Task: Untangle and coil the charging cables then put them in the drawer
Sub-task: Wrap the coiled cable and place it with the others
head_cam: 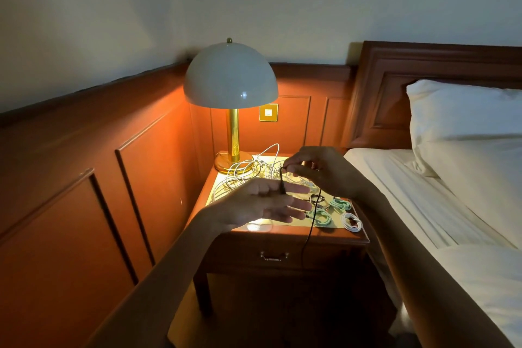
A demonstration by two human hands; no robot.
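Note:
A black cable point(310, 223) runs from my hands down over the front edge of the nightstand point(333, 237). My right hand point(324, 171) pinches the cable's plug end between thumb and fingers. My left hand point(265, 203) is held flat with fingers straight, and the cable lies across them. A tangle of white cables point(245, 172) lies on the nightstand top behind my hands. Two coiled green cables point(340, 203) point(322, 217) and a coiled white cable point(351, 222) sit at the front right. The drawer point(274, 256) below is closed.
A lit lamp point(230, 79) with a white dome shade and brass stem stands at the nightstand's back left. Wood-panelled wall runs on the left. A bed point(423, 195) with white sheets and a pillow point(463, 127) borders the right side.

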